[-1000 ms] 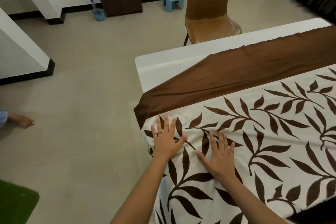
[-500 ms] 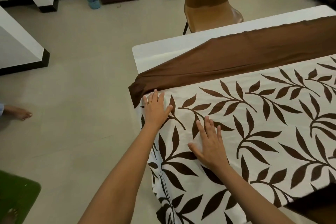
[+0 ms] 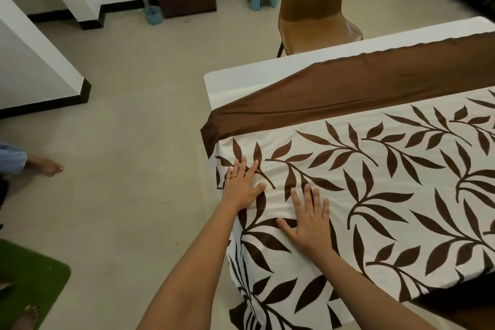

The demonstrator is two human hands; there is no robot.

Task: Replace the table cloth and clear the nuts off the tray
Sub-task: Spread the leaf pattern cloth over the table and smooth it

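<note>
Both hands lie flat, fingers straight and spread, on the leaf-patterned table cloth [image 3: 375, 182] that covers the white table [image 3: 241, 80] across the right half of the frame. The left hand [image 3: 242, 185], with a ring on one finger, presses the cloth near its left edge at centre frame, just below the plain brown band [image 3: 334, 93]. The right hand [image 3: 308, 222] presses the cloth slightly lower and to the right, near the left hand. The cloth's edge hangs down over the table side at the bottom centre. A brown chair [image 3: 313, 8] stands beyond the table at the top.
</note>
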